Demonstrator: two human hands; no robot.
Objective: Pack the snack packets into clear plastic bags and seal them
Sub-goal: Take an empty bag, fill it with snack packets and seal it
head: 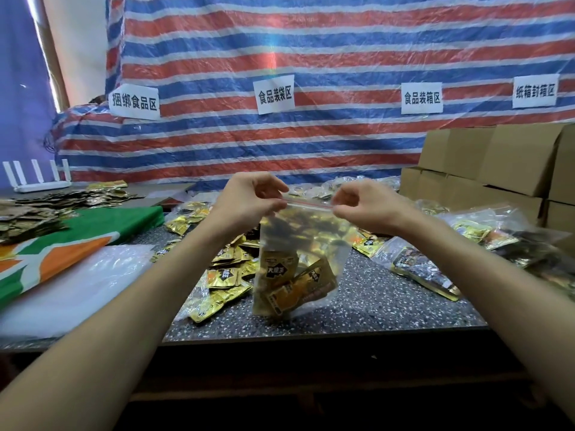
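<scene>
a: what have they got there?

b: one clear plastic bag (306, 241), held up over the speckled table (389, 306) and hanging straight down. gold snack packets (289, 284) with black diamond labels sit bunched in its lower half, and the upper half is slack. a red line runs along the zip strip (308, 204) at its mouth.

a: and the hands?

b: the left hand (252, 197) pinches the strip's left end with curled fingers, and the right hand (364, 209) pinches the right end the same way. i can't tell whether the strip is closed all along.

a: what's around it?

b: loose gold packets (224, 275) are heaped behind and left of the bag, partly hidden by it. filled bags (420, 265) lie to the right, near stacked cardboard boxes (497, 169). on the left are a green, orange and white cloth (77, 237), a white plastic sheet (77, 290), a pile of darker packets (46, 206) and a white router (37, 181).

a: numbers?

b: one bag held, two hands on it, and four paper signs (275, 94) on the striped tarp (280, 42). the packets are too jumbled to count.
</scene>
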